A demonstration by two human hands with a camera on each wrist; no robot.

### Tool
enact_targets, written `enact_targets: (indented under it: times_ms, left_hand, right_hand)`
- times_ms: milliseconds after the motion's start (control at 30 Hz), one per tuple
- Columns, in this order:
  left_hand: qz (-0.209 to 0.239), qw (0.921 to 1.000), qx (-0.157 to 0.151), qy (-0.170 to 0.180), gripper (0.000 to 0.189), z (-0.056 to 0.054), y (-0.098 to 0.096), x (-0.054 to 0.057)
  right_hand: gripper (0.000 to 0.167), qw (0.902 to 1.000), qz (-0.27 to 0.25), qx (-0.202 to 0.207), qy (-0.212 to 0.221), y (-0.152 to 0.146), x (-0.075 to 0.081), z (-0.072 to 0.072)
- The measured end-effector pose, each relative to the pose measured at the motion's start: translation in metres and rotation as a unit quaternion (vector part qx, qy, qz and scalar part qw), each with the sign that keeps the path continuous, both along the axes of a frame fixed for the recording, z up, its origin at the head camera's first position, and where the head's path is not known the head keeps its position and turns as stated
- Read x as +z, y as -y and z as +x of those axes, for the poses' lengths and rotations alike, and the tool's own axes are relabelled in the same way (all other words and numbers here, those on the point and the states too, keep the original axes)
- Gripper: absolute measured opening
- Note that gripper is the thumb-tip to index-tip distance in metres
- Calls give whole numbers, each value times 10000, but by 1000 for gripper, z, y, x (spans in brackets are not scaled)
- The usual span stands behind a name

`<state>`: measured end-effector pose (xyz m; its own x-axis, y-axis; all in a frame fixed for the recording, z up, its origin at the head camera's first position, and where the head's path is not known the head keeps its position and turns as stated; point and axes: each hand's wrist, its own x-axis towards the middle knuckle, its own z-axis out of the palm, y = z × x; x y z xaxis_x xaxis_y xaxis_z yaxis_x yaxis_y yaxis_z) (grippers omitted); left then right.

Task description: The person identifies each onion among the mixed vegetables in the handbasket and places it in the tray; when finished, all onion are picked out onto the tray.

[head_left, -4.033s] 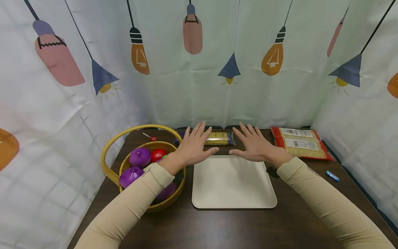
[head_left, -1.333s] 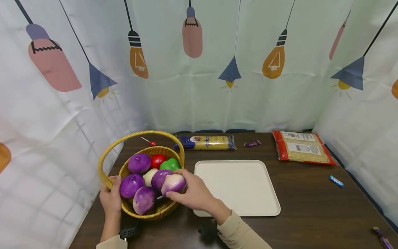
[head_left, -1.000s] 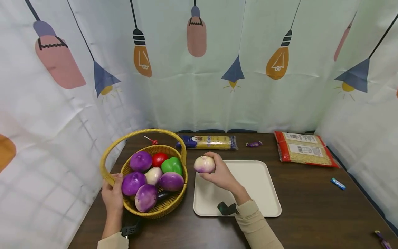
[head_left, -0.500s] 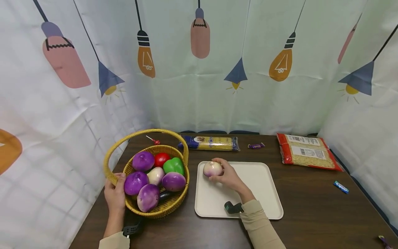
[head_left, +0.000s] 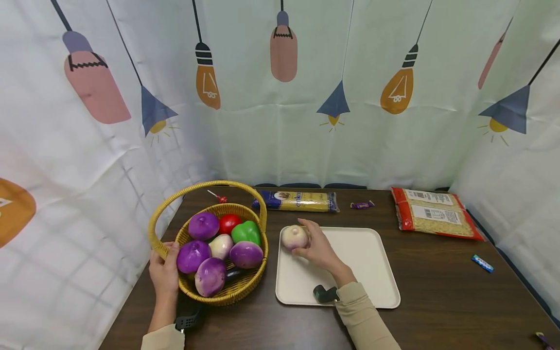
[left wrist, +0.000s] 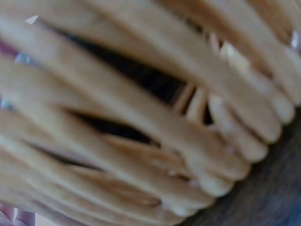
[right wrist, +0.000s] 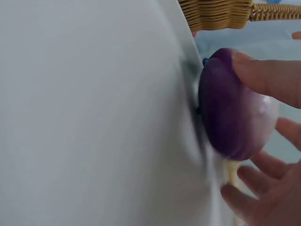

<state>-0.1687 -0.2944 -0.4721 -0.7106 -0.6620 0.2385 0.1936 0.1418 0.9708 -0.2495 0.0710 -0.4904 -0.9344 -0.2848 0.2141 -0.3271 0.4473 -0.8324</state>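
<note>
A wicker basket point(head_left: 239, 297) with an arched handle stands at the left, holding purple and white vegetables, a red tomato point(head_left: 229, 223) and a green bell pepper point(head_left: 247, 233). My left hand point(head_left: 165, 270) grips its left side by the foot of the handle; the fingertips are hidden. A purple-and-white turnip point(head_left: 294, 237) rests at the far left corner of the cream tray point(head_left: 367, 272). My right hand point(head_left: 323, 249) is just right of it, fingers loosened and spread. In the right wrist view the thumb point(right wrist: 268, 77) still overlaps the turnip's purple side. Woven strands point(left wrist: 141, 103) fill the left wrist view.
Behind the tray lie a pasta packet point(head_left: 302, 201) and a purple-wrapped candy point(head_left: 362, 205). A lollipop point(head_left: 221, 199) lies behind the basket. At the right are a red-edged grain bag point(head_left: 437, 214), a blue-wrapped candy point(head_left: 482, 263) and another purple wrapper point(head_left: 544, 340).
My right hand lifted the turnip from the basket, carried it right and lowered it onto the tray, where its fingers loosened. My left hand came to the basket's side and has stayed there.
</note>
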Motion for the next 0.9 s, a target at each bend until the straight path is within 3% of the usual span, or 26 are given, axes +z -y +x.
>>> enact_targets:
  times_ms: [100, 167, 333, 433, 567, 767, 900]
  left_hand:
    - [-38, 10000, 18, -26, 23, 1, -1, 3]
    - [-19, 10000, 16, -69, 21, 4, -4, 8]
    - [-15, 10000, 37, -90, 16, 5, -4, 11]
    - [-51, 10000, 42, -41, 16, 2, -1, 7]
    - [-142, 9999, 33, 50, 21, 2, -2, 7]
    - [-256, 9996, 48, 52, 25, 7, -8, 12]
    - [-244, 9997, 33, -5, 23, 8, -9, 12]
  right_hand:
    - [72, 9992, 73, -252, -296, 4, 18, 7]
    - [60, 9978, -161, -288, -569, 11, 31, 14]
    - [43, 9944, -624, 290, -807, 47, 50, 39]
    - [50, 9946, -368, 671, -696, 71, 48, 51]
    - [62, 9939, 103, 819, -727, 93, 39, 58]
    - [72, 9854, 1063, 683, -1140, 108, 29, 60]
    - [72, 9834, 1177, 504, -1288, 110, 27, 58]
